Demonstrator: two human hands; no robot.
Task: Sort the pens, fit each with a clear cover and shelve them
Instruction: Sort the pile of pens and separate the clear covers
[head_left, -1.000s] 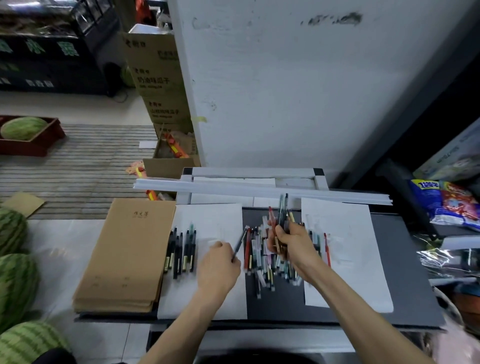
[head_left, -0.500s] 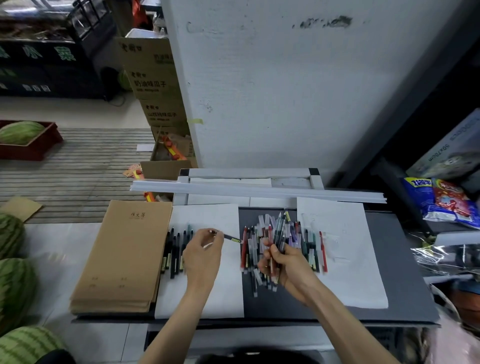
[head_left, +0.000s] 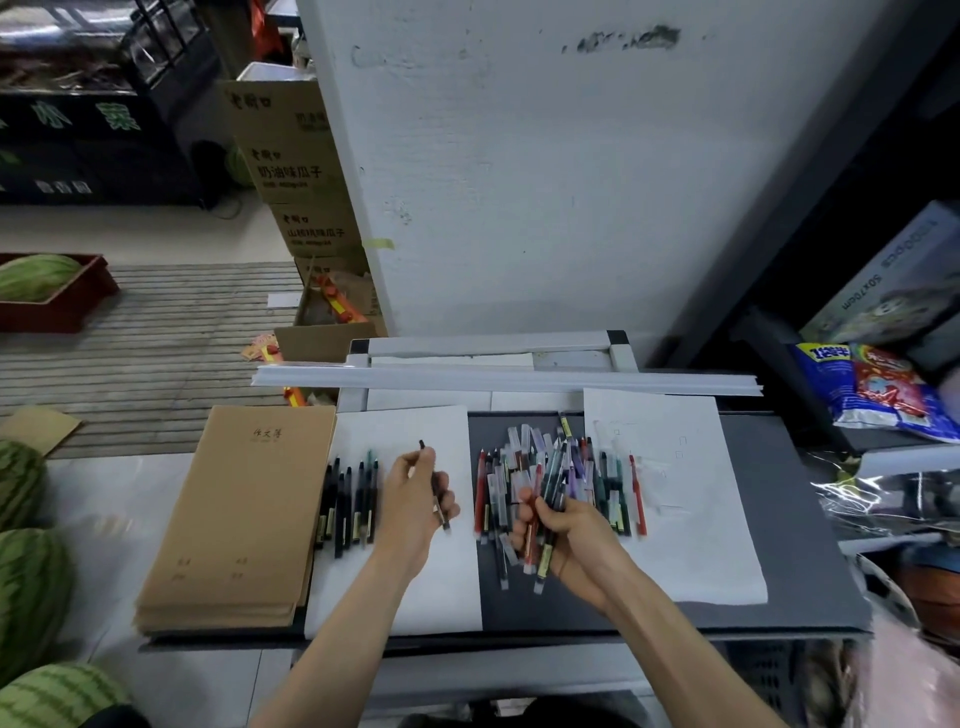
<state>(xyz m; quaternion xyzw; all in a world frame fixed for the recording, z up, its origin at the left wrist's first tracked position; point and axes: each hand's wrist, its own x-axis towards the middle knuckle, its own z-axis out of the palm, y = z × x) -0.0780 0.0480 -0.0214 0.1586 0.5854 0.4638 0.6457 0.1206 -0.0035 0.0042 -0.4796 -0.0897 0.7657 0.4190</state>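
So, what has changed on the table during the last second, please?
The left hand carried its dark pen leftward, away from the mixed pile, to over the left white sheet, near the row of dark pens. The right hand lowered its bunch of pens, raised earlier, down to the pile. Both hands kept their grip; the row, the pile and the brown notebooks stayed put.

Matt brown paper notebooks (head_left: 236, 512) lie beside glossy plastic pens (head_left: 558, 483) on smooth white paper sheets (head_left: 680, 499).
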